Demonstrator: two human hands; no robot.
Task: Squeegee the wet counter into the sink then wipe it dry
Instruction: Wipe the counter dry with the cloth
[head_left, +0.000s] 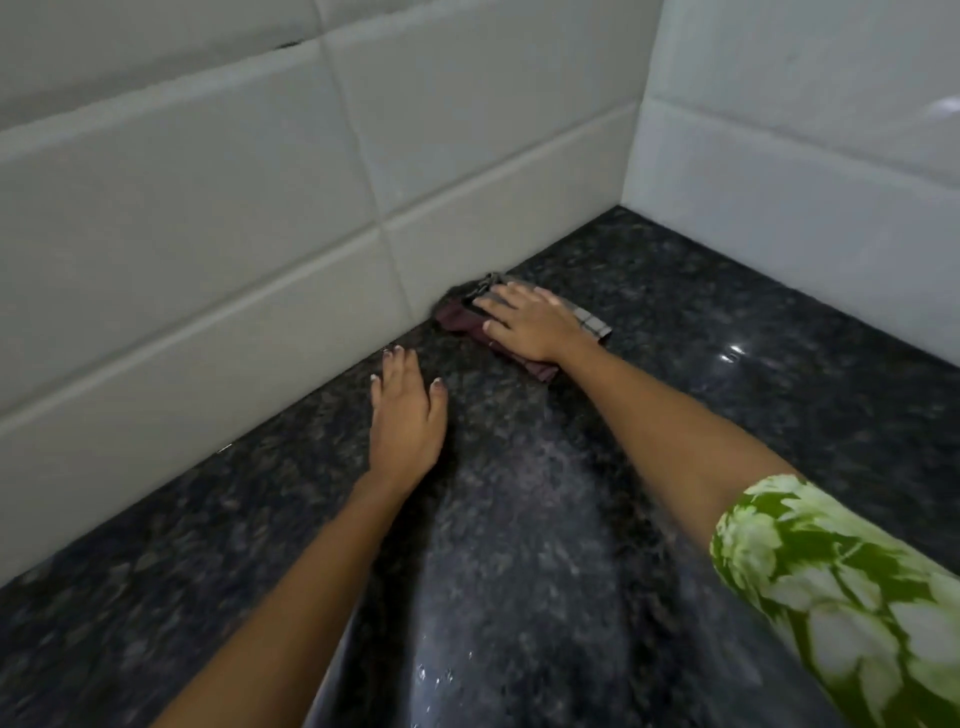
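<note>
A dark speckled granite counter (701, 364) fills the lower part of the head view and meets white tiled walls. My right hand (530, 322) presses flat on a folded dark red and grey checked cloth (589, 323) that lies against the back wall. My left hand (408, 421) rests flat on the counter just to the left, fingers spread, holding nothing. A few water droplets (434, 675) glint on the stone near the bottom. No squeegee and no sink are in view.
White tiled back wall (234, 249) runs along the left; a second tiled wall (805, 182) closes the corner at the right. Bare counter extends to the right of the cloth and toward me. My right arm has a green floral sleeve (841, 582).
</note>
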